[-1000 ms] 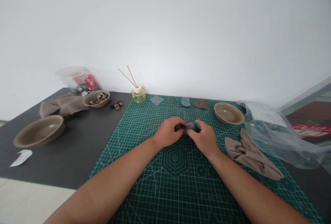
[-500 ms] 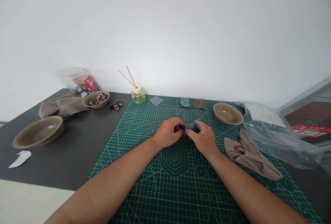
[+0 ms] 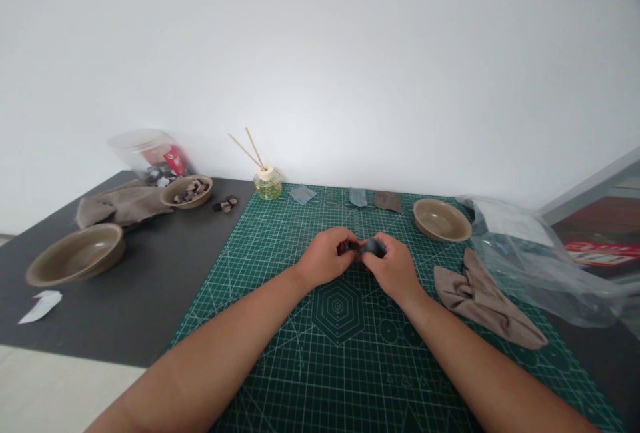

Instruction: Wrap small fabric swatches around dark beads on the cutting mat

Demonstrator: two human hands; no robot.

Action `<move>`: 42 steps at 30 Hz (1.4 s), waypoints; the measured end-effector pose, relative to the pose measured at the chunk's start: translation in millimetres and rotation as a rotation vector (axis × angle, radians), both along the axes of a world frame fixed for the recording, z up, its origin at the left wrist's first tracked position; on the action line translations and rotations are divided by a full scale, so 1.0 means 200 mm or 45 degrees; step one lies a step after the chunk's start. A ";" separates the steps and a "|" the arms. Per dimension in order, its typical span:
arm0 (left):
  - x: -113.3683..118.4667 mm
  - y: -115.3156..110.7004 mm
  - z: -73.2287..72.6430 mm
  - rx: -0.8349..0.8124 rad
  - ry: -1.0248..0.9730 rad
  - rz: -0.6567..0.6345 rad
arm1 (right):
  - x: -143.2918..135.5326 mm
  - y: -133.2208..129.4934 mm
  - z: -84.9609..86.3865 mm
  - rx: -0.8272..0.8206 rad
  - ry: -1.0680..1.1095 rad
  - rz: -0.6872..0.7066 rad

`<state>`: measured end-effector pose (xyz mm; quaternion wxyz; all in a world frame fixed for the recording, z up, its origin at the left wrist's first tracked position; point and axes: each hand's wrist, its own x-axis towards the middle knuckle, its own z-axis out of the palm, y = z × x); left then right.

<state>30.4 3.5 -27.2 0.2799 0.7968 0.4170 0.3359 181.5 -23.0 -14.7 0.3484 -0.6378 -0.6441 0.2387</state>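
Above the green cutting mat [image 3: 260, 326], both my hands meet fingertip to fingertip. My left hand [image 3: 325, 256] is closed, pinching a small dark piece [image 3: 352, 245] whose kind I cannot make out. Closed as well, my right hand [image 3: 396, 266] grips a bunched grey-blue cloth [image 3: 373, 247] between thumb and fingers. The dark piece and the cloth meet between the fingertips; whether they are joined is hidden. Behind the hands lie a small blue fabric patch [image 3: 358, 197] and a brown fabric patch [image 3: 388, 201].
A bowl [image 3: 443, 221], a brown cloth [image 3: 485, 303] and a clear plastic bag [image 3: 545, 273] lie right. A reed diffuser [image 3: 269, 184] stands at the back. Left are a large bowl [image 3: 75, 256], a bowl of dark and tan pieces [image 3: 173, 201], and a clear tub [image 3: 135, 146].
The grey-blue cloth has bunched up smaller and rounder in my right hand's fingers. My left hand has barely moved.
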 end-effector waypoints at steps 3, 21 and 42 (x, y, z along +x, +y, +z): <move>0.00 0.00 0.00 0.006 -0.008 0.000 | 0.00 0.00 0.00 0.001 0.003 0.005; 0.00 0.00 0.00 -0.004 -0.062 0.007 | 0.00 -0.01 0.00 -0.004 0.056 0.029; 0.00 0.00 0.01 0.010 -0.068 0.027 | 0.00 -0.01 0.01 0.016 0.091 0.037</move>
